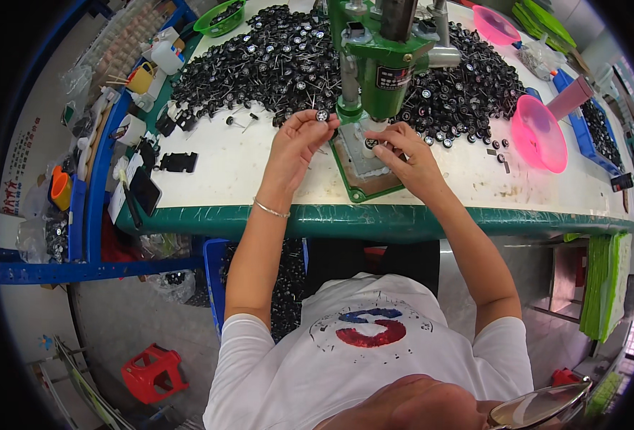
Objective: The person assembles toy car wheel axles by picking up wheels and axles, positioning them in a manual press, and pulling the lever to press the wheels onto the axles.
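My left hand [294, 147] pinches a small black toy wheel with a silver hub [322, 115], held up beside the green bench press [390, 100]. A thin axle seems to run down from this wheel. Under the press ram, my right hand [413, 163] has its thumb and fingers closed around another small wheel [370, 143] at the pale round fixture. The fixture stands on a metal plate [360, 166] over the press's green base. My right fingers partly hide this wheel, so I cannot tell whether it sits in the fixture or just above it.
Heaps of black wheels, many on axles [259, 64], spread behind and beside the press. A pink basket [540, 135] and a blue tray [582, 136] stand to the right. At left lie a phone [145, 190] and flat black parts [179, 163]. A green edge [317, 221] borders the table.
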